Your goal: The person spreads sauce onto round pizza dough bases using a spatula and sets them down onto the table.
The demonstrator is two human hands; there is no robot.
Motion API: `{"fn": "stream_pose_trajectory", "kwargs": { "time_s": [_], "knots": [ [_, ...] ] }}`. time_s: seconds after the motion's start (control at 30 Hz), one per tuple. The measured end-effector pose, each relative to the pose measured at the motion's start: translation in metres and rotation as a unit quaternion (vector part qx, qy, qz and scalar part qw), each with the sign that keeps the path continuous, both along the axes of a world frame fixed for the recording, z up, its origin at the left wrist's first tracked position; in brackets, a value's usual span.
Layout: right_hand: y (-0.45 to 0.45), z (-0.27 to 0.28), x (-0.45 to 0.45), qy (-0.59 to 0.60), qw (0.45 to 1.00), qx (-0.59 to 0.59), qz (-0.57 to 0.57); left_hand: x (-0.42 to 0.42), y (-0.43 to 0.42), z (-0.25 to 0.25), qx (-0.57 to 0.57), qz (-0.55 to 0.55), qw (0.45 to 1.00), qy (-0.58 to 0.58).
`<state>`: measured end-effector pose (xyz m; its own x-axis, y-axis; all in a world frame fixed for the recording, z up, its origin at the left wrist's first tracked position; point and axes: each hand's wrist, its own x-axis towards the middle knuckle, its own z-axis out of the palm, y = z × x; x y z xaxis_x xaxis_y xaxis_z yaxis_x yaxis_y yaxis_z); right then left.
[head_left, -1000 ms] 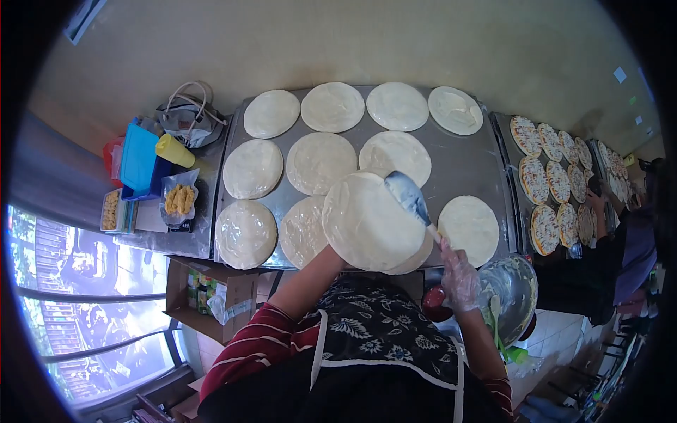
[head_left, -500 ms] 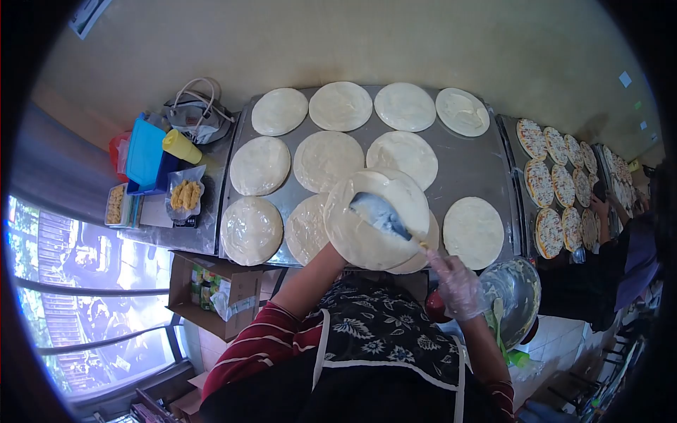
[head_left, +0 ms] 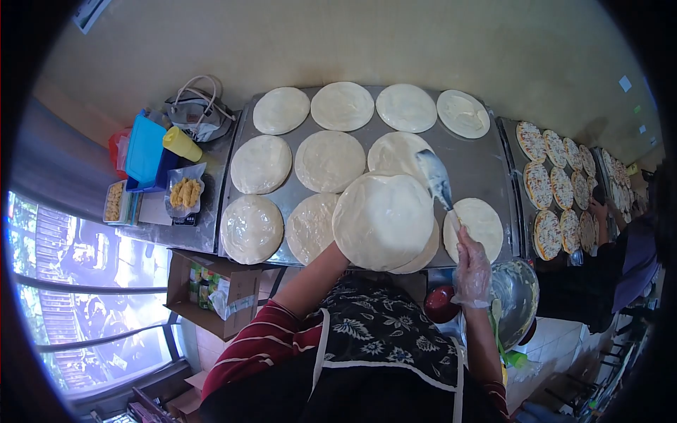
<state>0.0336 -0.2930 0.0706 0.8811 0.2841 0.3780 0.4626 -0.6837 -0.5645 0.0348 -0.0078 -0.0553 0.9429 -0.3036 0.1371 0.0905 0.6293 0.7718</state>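
A round white pizza base [head_left: 381, 222] is raised above the metal table, covered with a glossy white spread. My left forearm [head_left: 314, 282] runs beneath it; my left hand is hidden under the base and supports it from below. My right hand [head_left: 471, 271], in a clear plastic glove, is closed around the handle of a spatula [head_left: 435, 178]. The spatula's dark blade is smeared with white spread and stands over the base's upper right edge. Beside my right wrist is a metal bowl [head_left: 520, 292] with white residue on its wall.
More coated bases lie in rows on the metal table [head_left: 465, 169]. A dark red bowl [head_left: 441, 304] sits near my right wrist. At left are a blue container [head_left: 147, 158], a yellow cup [head_left: 182, 144] and a cardboard box [head_left: 243, 285]. Topped pizzas [head_left: 539, 185] and another person [head_left: 624, 261] are at right.
My right hand has swung the spatula up and right, from the middle of the raised base to its upper right edge. The raised base has shifted slightly right; the spread covers it smoothly.
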Motion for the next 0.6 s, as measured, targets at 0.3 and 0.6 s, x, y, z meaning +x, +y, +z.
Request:
{"fn": "stream_pose_trajectory", "kwargs": {
  "time_s": [0.3,0.6],
  "knots": [
    [0.006,0.028,-0.01,0.035,0.976,-0.213,0.04,-0.004,0.001,0.0,0.024,-0.003,1.0,-0.005],
    [-0.007,0.056,-0.004,0.012,0.991,-0.131,0.007,-0.008,0.011,0.002,0.045,0.003,0.999,-0.01]
  ]
}}
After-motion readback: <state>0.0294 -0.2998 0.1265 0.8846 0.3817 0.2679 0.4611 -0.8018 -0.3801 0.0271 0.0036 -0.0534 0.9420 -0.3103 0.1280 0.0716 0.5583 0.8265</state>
